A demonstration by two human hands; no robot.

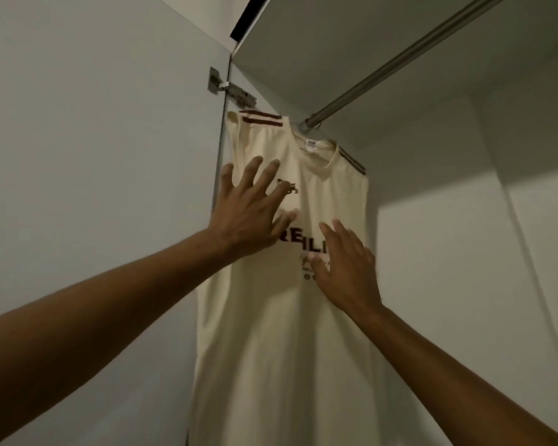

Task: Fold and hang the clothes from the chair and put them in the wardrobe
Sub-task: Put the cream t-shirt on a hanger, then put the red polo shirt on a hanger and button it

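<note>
Inside a white wardrobe (464,268), a cream sleeveless shirt (271,333) with dark red shoulder stripes and dark lettering hangs at the left end of a metal rail (400,59), close to the open door (94,156) and its hinge (229,88). Both bare arms reach up. The left hand (248,210) lies against the shirt's chest, fingers spread and straight. The right hand (345,268) rests flat on the lettering, fingers straight, gripping nothing.

There is one camera, on the person's head. It looks up and forward into the wardrobe (464,194), close to the rail (400,59).
</note>
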